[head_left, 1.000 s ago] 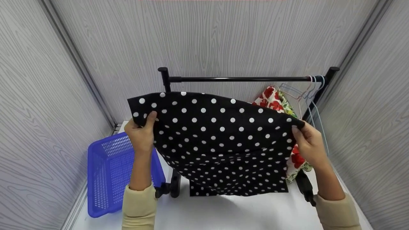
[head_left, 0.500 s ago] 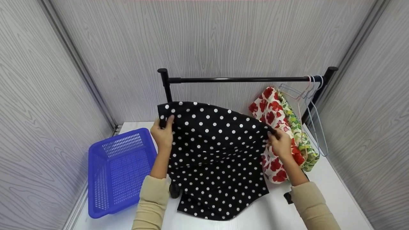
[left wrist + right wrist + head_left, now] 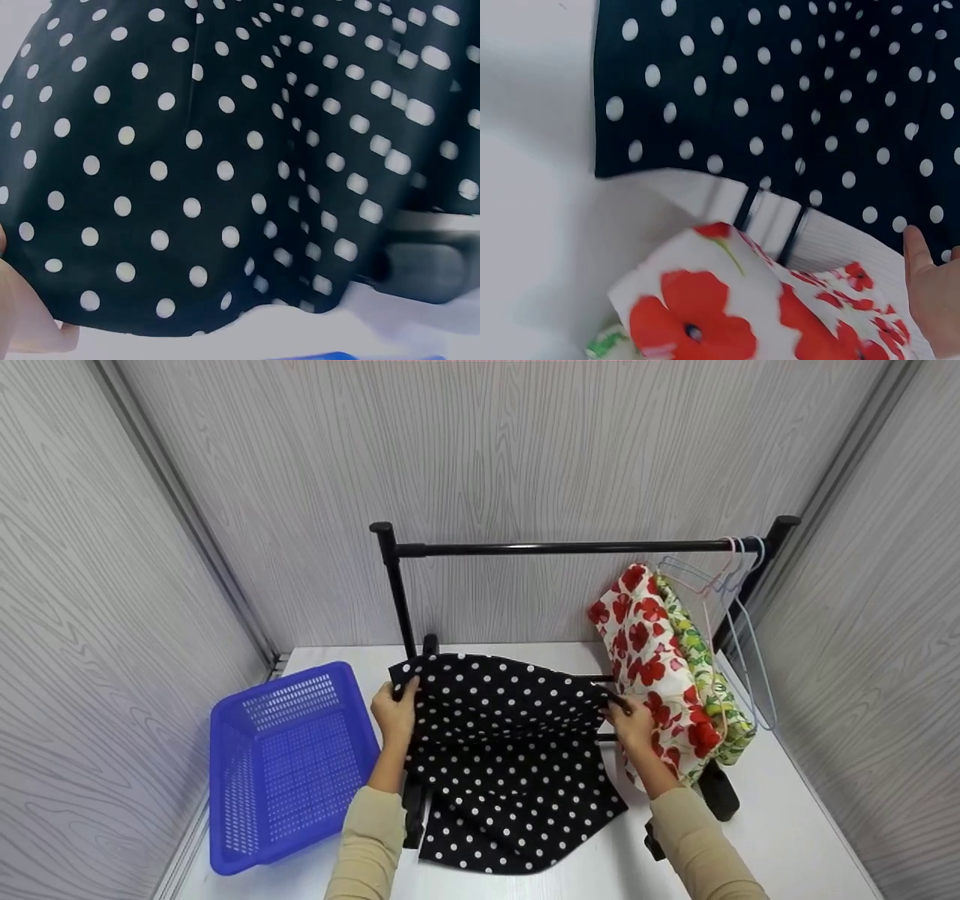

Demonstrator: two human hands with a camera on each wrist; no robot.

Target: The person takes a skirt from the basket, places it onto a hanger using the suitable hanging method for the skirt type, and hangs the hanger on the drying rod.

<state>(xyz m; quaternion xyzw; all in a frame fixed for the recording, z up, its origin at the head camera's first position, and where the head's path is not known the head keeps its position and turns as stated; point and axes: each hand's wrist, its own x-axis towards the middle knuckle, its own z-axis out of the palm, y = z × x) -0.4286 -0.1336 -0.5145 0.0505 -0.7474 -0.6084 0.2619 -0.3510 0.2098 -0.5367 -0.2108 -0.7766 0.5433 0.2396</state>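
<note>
A black cloth with white polka dots spreads between my two hands, its lower part draped down over the white surface. My left hand pinches its upper left corner, thumb on the near side. At the upper right corner my right hand grips the bunched edge. In the left wrist view the dotted cloth fills most of the picture, with only part of the left hand at the left edge. The right wrist view shows the right hand at the cloth's edge; part of its fingers is out of view.
A black garment rack stands behind the cloth. At its right end hang a red-flowered cloth, a green-and-yellow patterned cloth and thin hangers. A blue plastic basket lies at the left, showing its mesh bottom.
Both hands have lowered the dotted cloth and come closer together, so its top edge sags and folds. More of the red-flowered cloth and the rack's left post now show.
</note>
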